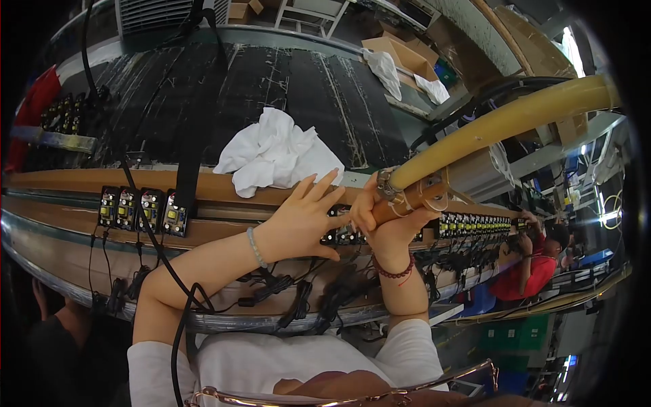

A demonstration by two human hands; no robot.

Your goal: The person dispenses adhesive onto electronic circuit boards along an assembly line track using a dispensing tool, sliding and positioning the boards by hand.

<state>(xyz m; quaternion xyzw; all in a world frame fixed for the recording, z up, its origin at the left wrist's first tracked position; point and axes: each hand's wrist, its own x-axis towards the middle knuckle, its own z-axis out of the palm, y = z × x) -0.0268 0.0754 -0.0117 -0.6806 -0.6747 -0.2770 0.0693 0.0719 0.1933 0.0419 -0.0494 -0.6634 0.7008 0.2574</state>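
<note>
My left hand [305, 220], a beaded bracelet at its wrist, is spread with fingers apart above the rail. It holds nothing. Small circuit boards [344, 235] in black casings lie between my two hands, partly covered by the fingers. My right hand [390, 234] is wrapped around the brown tube [400, 205] at the end of a thick yellow hose [502, 125]. A metal clamp [385, 183] sits where hose and tube meet. The tube's lower tip is hidden behind my right hand. A crumpled white cloth [278, 152] lies just beyond my left fingers.
More circuit boards [139, 210] stand in the rail to the left, and a long row [475, 225] runs right. Bundled black cables [295, 302] hang along the front edge. A loose black cable [125, 163] crosses the left side. A person in red [532, 268] works farther right.
</note>
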